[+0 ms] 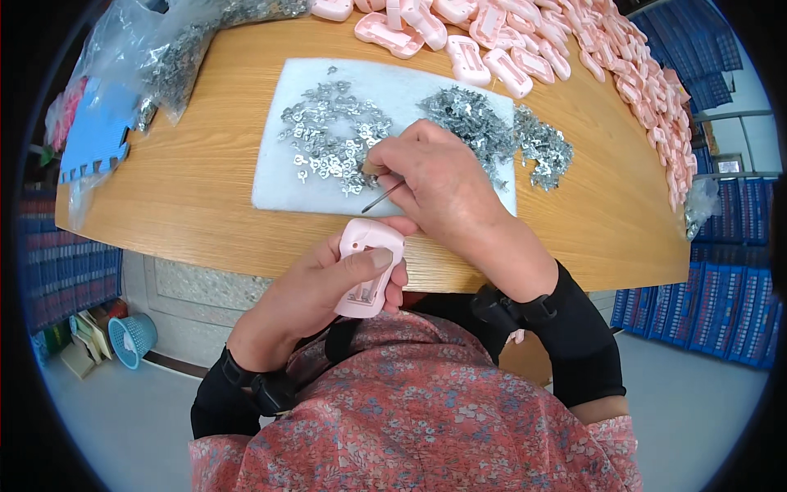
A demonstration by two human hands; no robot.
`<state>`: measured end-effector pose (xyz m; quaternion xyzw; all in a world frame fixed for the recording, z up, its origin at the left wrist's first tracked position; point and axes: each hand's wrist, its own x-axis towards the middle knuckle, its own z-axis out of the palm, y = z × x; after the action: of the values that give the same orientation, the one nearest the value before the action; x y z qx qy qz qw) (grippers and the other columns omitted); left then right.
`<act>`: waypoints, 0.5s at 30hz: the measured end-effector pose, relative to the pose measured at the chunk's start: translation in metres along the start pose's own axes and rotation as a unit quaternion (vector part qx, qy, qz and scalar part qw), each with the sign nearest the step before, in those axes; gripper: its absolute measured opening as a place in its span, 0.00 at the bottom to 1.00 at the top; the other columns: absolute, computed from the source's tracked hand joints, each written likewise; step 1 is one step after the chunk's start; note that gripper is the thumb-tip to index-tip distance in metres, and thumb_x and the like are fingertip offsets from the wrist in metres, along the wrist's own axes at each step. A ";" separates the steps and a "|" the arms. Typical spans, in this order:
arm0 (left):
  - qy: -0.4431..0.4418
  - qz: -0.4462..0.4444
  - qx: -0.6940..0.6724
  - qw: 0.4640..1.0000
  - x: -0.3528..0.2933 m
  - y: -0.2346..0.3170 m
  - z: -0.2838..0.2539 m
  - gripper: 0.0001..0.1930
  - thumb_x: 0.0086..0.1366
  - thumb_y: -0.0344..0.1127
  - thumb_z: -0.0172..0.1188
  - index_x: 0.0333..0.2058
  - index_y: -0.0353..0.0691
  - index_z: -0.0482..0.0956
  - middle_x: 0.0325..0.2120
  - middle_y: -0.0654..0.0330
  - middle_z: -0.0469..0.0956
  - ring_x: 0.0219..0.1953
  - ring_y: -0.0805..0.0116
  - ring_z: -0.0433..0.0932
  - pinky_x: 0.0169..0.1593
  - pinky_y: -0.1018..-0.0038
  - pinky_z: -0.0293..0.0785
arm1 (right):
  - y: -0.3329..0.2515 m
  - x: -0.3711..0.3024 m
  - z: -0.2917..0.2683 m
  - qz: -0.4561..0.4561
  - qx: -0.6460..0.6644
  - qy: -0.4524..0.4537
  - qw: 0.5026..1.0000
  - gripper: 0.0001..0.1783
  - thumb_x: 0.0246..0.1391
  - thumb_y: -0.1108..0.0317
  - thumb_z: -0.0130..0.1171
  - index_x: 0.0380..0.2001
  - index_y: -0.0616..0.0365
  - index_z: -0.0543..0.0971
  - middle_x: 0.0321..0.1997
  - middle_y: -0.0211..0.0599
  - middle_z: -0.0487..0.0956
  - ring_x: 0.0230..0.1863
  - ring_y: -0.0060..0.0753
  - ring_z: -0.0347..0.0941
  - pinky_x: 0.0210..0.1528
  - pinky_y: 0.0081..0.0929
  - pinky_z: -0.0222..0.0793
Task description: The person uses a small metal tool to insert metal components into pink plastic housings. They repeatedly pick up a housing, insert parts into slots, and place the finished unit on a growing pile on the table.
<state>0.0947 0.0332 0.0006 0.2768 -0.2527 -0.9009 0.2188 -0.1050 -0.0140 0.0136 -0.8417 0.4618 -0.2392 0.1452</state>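
My left hand [328,279] grips a pale pink plastic casing [357,300] near the table's front edge, its open battery compartment facing up and the thumb lying across it. Small metal contacts show in the compartment's lower end. My right hand [443,176] is closed round a thin metal rod-like tool [384,197], whose tip points down and left, just above the casing. Its pinched fingertips reach the small metal contact pieces [332,135] spread on a white foam sheet [275,184]. Whether they also hold a piece is hidden.
A denser heap of metal contacts [475,123] lies on the sheet's right, spilling onto the wooden table [197,164]. Many pink casings [623,74] are piled along the far and right edges. At the far left are a plastic bag of metal parts [176,70] and a blue foam mat [94,131].
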 end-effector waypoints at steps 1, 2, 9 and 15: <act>0.000 0.011 -0.003 1.000 -0.001 0.000 -0.002 0.22 0.70 0.36 0.54 0.61 0.38 0.67 0.34 0.61 0.78 0.33 0.71 0.79 0.38 0.75 0.77 | 0.002 0.002 0.002 0.003 -0.003 0.003 1.000 0.12 0.44 0.78 0.63 0.35 0.56 0.78 0.31 0.32 0.79 0.37 0.40 0.74 0.39 0.33 0.72; 0.011 0.026 -0.004 1.000 -0.002 0.000 -0.003 0.22 0.70 0.36 0.54 0.61 0.38 0.67 0.34 0.61 0.78 0.33 0.71 0.79 0.38 0.75 0.77 | 0.005 0.002 0.003 0.006 -0.005 0.006 1.000 0.12 0.43 0.78 0.63 0.34 0.55 0.78 0.31 0.32 0.79 0.37 0.40 0.74 0.38 0.33 0.72; 0.077 0.128 -0.033 0.988 0.005 0.006 -0.011 0.22 0.70 0.35 0.54 0.60 0.38 0.67 0.34 0.60 0.78 0.33 0.71 0.80 0.39 0.74 0.78 | 0.000 -0.001 -0.011 0.008 -0.007 0.003 1.000 0.11 0.43 0.77 0.62 0.33 0.55 0.78 0.28 0.35 0.78 0.39 0.43 0.74 0.42 0.38 0.71; 0.120 0.149 -0.048 0.980 0.007 0.009 -0.008 0.25 0.67 0.39 0.58 0.60 0.37 0.67 0.33 0.58 0.78 0.32 0.68 0.79 0.38 0.73 0.78 | 0.003 0.000 -0.004 0.002 0.006 -0.006 1.000 0.10 0.46 0.77 0.63 0.34 0.54 0.78 0.30 0.34 0.78 0.37 0.40 0.74 0.39 0.33 0.73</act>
<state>0.0962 0.0201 -0.0025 0.3314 -0.2197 -0.8295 0.3923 -0.1094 -0.0161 0.0160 -0.8415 0.4612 -0.2361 0.1533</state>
